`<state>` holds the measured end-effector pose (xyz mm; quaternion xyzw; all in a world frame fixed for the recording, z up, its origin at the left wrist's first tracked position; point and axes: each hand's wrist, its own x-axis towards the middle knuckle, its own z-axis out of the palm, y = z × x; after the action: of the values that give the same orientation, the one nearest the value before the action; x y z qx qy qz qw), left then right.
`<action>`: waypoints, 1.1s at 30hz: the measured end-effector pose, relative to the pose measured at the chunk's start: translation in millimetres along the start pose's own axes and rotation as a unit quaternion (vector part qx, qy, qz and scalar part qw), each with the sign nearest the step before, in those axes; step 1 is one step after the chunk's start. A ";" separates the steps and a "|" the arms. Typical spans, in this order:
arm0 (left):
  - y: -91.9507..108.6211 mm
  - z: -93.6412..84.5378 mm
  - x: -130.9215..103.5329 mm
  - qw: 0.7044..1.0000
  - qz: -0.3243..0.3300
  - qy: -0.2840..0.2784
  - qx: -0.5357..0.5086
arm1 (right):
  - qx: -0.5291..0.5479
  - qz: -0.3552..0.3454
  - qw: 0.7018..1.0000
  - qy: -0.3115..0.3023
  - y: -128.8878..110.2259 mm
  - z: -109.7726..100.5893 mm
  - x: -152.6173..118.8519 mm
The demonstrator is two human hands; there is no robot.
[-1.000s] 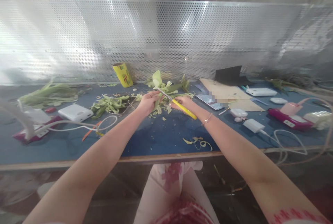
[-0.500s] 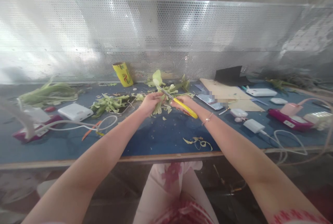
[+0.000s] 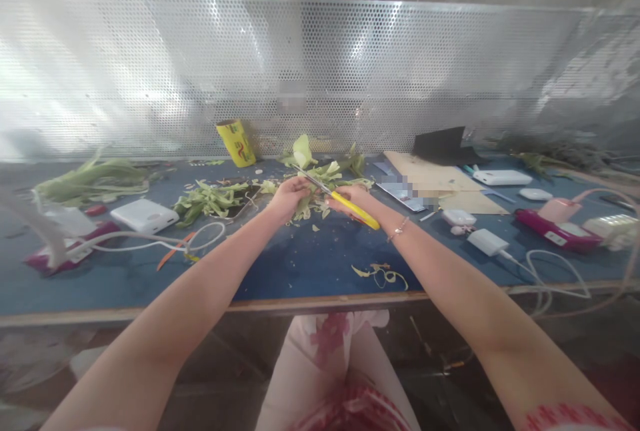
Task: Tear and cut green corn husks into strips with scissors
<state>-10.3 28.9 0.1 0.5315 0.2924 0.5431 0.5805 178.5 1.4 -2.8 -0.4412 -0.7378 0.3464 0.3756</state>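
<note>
My right hand (image 3: 354, 199) is closed around scissors with yellow handles (image 3: 364, 214). Their metal blades point up and left, over the fingertips of my left hand (image 3: 291, 197). Pinched in my left hand is a pale green leafy strip (image 3: 301, 209), like husk, partly hidden by the fingers. Just behind the blades lie more green leaves (image 3: 327, 169), with one broad pale leaf (image 3: 302, 149) standing up among them. Left of my left hand is a heap of cut green strips (image 3: 210, 199), and small bits are scattered below the hands.
A yellow open can-like container (image 3: 237, 144) leans by the perforated metal screen (image 3: 320, 71). Long green leaves (image 3: 95, 179) lie at the far left. White charger blocks (image 3: 145, 215), looping cables, a phone (image 3: 403, 195) and cardboard (image 3: 435, 174) occupy the blue table (image 3: 300, 271).
The scissors have shifted slightly, with the blade tips a little further left and lower. Both hands stay in almost the same place.
</note>
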 end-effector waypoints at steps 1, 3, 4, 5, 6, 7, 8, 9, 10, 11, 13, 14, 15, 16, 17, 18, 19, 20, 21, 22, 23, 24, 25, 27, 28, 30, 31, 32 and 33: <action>-0.3 -0.2 0.4 1.000 0.002 0.000 -0.001 | 0.000 -0.007 1.000 -0.002 4.5 0.5 2.1; -1.4 -0.8 1.2 1.000 0.010 -0.003 -0.001 | -0.005 -0.009 1.000 -0.006 9.7 1.2 5.0; -2.0 -1.2 1.5 1.000 0.014 -0.005 0.000 | -0.011 -0.005 1.000 -0.007 9.8 1.5 5.4; -2.5 -1.5 1.8 1.000 0.017 -0.007 0.002 | -0.018 0.002 1.000 -0.006 8.2 1.7 5.1; -2.8 -1.8 1.9 1.000 0.021 -0.009 0.004 | -0.027 0.010 1.000 -0.002 5.0 1.8 3.9; -2.9 -1.9 1.9 1.000 0.022 -0.011 0.007 | -0.036 0.018 0.999 0.004 0.3 1.9 2.1; -2.8 -1.9 1.9 1.000 0.021 -0.012 0.009 | -0.046 0.026 0.999 0.011 -5.4 1.9 -0.4; -2.6 -1.8 1.8 1.000 0.018 -0.012 0.011 | -0.054 0.037 0.998 0.018 -11.9 1.8 -3.2; -2.3 -1.7 1.6 1.000 0.014 -0.012 0.011 | -0.060 0.045 0.997 0.021 -18.6 1.6 -6.3; -2.0 -1.6 1.4 1.000 0.010 -0.011 0.011 | -0.068 0.053 0.996 0.023 -25.2 1.2 -9.5; -1.3 -1.1 1.0 1.000 0.007 -0.012 0.009 | -0.075 0.069 0.994 0.022 -36.8 0.2 -15.2; -0.9 -0.8 0.8 1.000 0.008 -0.015 0.008 | -0.074 0.078 0.994 0.015 -41.1 -0.6 -17.4; -0.5 -0.2 0.4 1.000 0.009 -0.019 0.007 | -0.071 0.088 0.994 0.012 -44.2 -1.4 -19.1; 0.0 0.4 -0.1 1.000 0.009 -0.025 0.006 | -0.068 0.093 0.993 0.008 -46.2 -2.3 -20.1; 0.6 1.2 -0.7 0.999 0.007 -0.030 0.006 | -0.067 0.096 0.993 0.005 -46.9 -3.2 -20.6; 1.3 2.0 -1.4 0.999 0.005 -0.034 0.007 | -0.070 0.094 0.993 0.001 -46.7 -4.1 -20.5; 2.1 2.8 -2.2 0.999 0.002 -0.036 0.009 | -0.073 0.090 0.993 -0.003 -45.7 -4.7 -20.0; 3.0 3.6 -3.0 0.999 0.000 -0.035 0.010 | -0.076 0.085 0.993 -0.005 -44.3 -5.2 -19.3; 3.9 4.1 -3.7 0.999 -0.005 -0.031 0.010 | -0.076 0.082 0.994 -0.004 -42.7 -5.6 -18.5; 4.8 4.5 -4.2 1.000 -0.012 -0.024 0.009 | -0.070 0.078 0.994 0.000 -41.1 -5.7 -18.0; 5.6 4.7 -4.5 1.000 -0.019 -0.013 0.004 | -0.057 0.074 0.996 0.007 -39.7 -5.9 -17.7; 6.4 4.6 -4.5 1.000 -0.026 -0.002 -0.002 | -0.034 0.066 0.997 0.013 -38.5 -6.2 -17.8; 7.0 4.3 -4.2 0.999 -0.032 0.009 -0.010 | -0.004 0.054 0.998 0.019 -37.3 -6.8 -18.1; 7.9 3.2 -2.6 0.999 -0.036 0.031 -0.026 | 0.067 0.020 0.997 0.023 -34.6 -9.1 -18.9; 8.2 2.5 -1.4 0.998 -0.035 0.045 -0.033 | 0.101 0.003 0.995 0.023 -32.7 -10.8 -19.0; 8.4 0.5 1.6 0.995 -0.038 0.080 -0.046 | 0.146 -0.021 0.989 0.014 -27.5 -14.4 -17.8; 8.4 -0.7 3.2 0.993 -0.040 0.102 -0.054 | 0.158 -0.024 0.987 0.003 -24.5 -15.8 -16.5; 8.4 -2.2 4.7 0.990 -0.042 0.122 -0.062 | 0.168 -0.020 0.986 -0.009 -21.7 -16.7 -15.0; 8.5 -3.8 6.0 0.987 -0.044 0.136 -0.071 | 0.181 -0.009 0.983 -0.024 -19.4 -17.0 -13.5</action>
<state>-15.0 34.3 8.5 0.3967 0.3528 0.6038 0.5946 189.9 -15.0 18.3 -0.3510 -0.6756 0.4816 0.4342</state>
